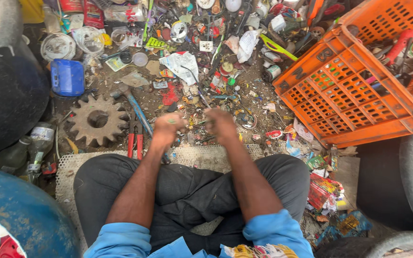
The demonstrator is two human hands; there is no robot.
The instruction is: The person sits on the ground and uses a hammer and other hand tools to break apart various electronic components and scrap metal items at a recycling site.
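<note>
1. Sitting cross-legged on a perforated mat (68, 167), a person in dark trousers and blue sleeves holds both hands out over a littered dirt floor (120, 88).
2. Left hand (168, 126): clenched into a fist, with a small greenish thing (171, 121) just showing at the knuckles; what it is cannot be told.
3. Right hand (220, 123): blurred, fingers curled inward; whether it grips anything cannot be told. It sits just right of the left hand, the two slightly apart.
4. Red-handled pliers (135, 139): lying on the floor just left of the left hand, handles toward the mat.
5. Blue-handled hammer (132, 102): lying slantwise, its head far and left, its shaft running down toward the left wrist.
6. Large rusty gear wheel (98, 119): flat on the floor, left of the pliers.
7. Blue plastic canister (67, 77): farther left, beyond the gear wheel.
8. Orange plastic crate (345, 91): on the right, tilted, holding tools with red and pink handles.
9. Crumpled white paper (180, 64): far of the hands, among scattered scraps, caps, wrappers and small metal parts.
10. Dark glass bottles (37, 143): lying near the left edge, beside a large black rounded body.
11. Blue drum (20, 215): near left corner, partly in view.
12. Coloured packets (322, 188): on the floor just right of the person's right knee.
</note>
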